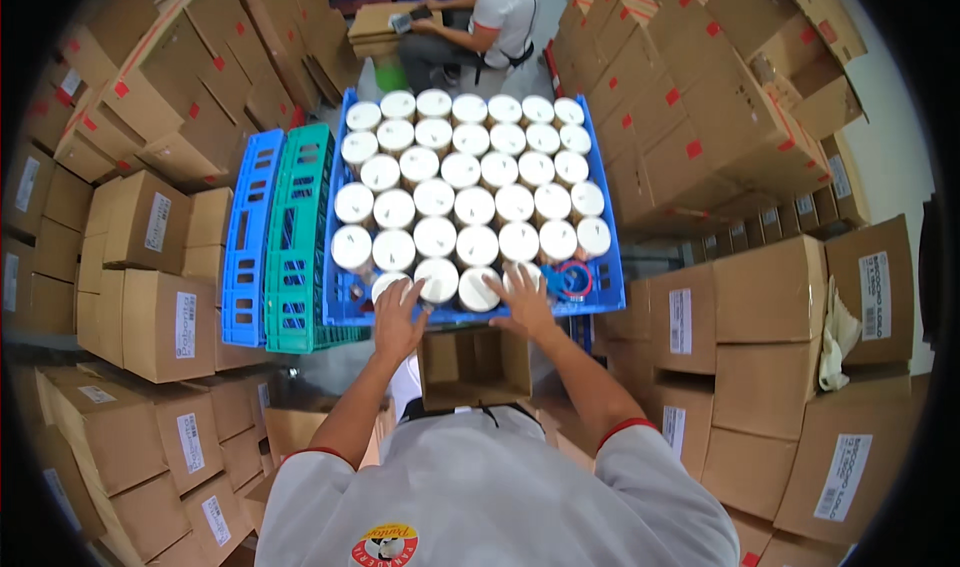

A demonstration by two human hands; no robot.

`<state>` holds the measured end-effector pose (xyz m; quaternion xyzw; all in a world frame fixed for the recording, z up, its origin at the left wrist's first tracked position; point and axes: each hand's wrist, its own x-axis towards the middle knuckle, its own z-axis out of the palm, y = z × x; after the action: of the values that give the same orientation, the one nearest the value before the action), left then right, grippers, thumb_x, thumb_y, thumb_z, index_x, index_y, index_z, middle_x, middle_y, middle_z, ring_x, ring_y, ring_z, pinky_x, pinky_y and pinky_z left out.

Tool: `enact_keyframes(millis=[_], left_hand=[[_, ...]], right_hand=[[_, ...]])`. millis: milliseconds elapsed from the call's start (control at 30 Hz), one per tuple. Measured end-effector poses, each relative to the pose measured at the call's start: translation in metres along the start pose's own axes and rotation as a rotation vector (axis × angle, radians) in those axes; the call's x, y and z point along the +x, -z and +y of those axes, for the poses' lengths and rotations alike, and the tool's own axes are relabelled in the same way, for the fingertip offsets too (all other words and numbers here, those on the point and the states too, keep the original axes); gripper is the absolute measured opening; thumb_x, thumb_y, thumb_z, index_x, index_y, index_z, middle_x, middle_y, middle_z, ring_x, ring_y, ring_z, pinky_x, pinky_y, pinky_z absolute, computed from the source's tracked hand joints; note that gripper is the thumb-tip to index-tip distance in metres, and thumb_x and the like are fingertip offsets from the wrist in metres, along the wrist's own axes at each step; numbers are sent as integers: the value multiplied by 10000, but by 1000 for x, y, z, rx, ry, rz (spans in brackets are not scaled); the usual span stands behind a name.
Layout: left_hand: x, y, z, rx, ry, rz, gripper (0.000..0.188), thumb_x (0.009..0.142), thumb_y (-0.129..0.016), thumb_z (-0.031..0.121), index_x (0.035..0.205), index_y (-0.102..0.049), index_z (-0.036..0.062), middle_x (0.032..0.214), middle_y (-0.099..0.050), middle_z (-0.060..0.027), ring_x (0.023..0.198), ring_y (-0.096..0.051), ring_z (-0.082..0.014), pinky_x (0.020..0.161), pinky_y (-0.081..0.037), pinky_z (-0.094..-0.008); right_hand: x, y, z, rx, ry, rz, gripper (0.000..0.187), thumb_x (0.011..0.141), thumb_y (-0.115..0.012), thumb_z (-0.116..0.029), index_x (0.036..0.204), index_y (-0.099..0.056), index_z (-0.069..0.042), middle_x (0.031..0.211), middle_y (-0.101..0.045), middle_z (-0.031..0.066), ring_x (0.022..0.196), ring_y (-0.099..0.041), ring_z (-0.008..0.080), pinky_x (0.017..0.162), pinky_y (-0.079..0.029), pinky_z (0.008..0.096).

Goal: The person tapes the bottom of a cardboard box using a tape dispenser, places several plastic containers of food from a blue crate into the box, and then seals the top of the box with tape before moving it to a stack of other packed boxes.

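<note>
A blue plastic crate [470,317] in front of me holds several rows of round containers with white lids [433,198]. Small dark marks show on the lids. At the crate's near edge, my left hand [399,319] touches the lids of two front-row containers, its fingers spread. My right hand [524,305] reaches over the same edge, fingers apart, against a container [479,289] and the lid beside it. Between my hands stand two white-lidded containers of the front row. Blue and red ring-shaped items [572,281] lie in the crate's near right corner.
An open cardboard box [474,365] is below the crate, close to my body. Green [300,237] and blue [250,242] crates stand on edge at left. Stacked cartons [690,117] rise on both sides. Beyond the crate, another person [500,22] sits holding a dark object.
</note>
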<state>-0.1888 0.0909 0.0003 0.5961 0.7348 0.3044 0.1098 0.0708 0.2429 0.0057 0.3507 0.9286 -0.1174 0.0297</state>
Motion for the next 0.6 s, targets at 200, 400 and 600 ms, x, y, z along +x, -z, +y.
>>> enact_keyframes(millis=[200,400,600], left_hand=[[4,-18,-19,394,71,-255,861,848,-748,546,1600,-373,363,1660,-323,-120,1539,-220,-449,1209,-153,-697],[12,-10,-29,389,-141,-270,784,830,-744,588,1525,-483,336,1525,-496,-97,1434,-374,-429,1194,-190,-687],[33,-17,-24,395,-169,-279,777,785,-709,707,1450,-568,332,1489,-543,-59,1368,-441,-413,1173,-179,-736]], right_hand=[[9,-25,-14,-103,-4,29,960,769,-740,-674,1600,-346,-399,1584,-407,118,1501,-292,441,1074,-303,769],[21,-14,19,-108,103,65,970,729,-753,-705,1569,-409,-362,1303,-576,77,1337,-462,379,1039,-358,686],[23,-19,31,-146,203,139,1018,736,-649,-801,1590,-388,-314,1445,-552,65,1294,-487,355,994,-378,619]])
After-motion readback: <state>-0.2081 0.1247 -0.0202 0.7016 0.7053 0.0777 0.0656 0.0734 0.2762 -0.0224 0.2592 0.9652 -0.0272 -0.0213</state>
